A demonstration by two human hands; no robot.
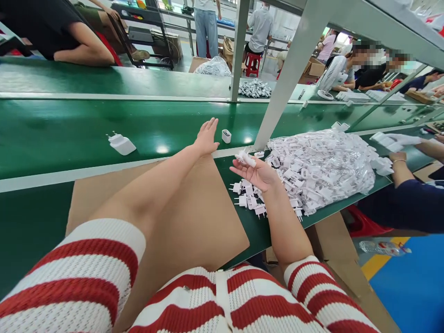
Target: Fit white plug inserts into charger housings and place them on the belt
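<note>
On the head view, here's the left hand (207, 138), out over the green belt (173, 122), fingers straight and close together, gripping nothing, with a small white housing (226, 136) standing just beside its fingertips! Over to the right hand (255, 174): palm up, fingers lightly curled around white plug parts (246, 158), right by the big heap of white plugs (322, 162) and its clear plastic! Loose two-pin plugs (250, 200) lie beneath that wrist, a cardboard sheet (197, 208) spreads below the left forearm, and farther left a white adapter (121, 144) rests on the belt
</note>
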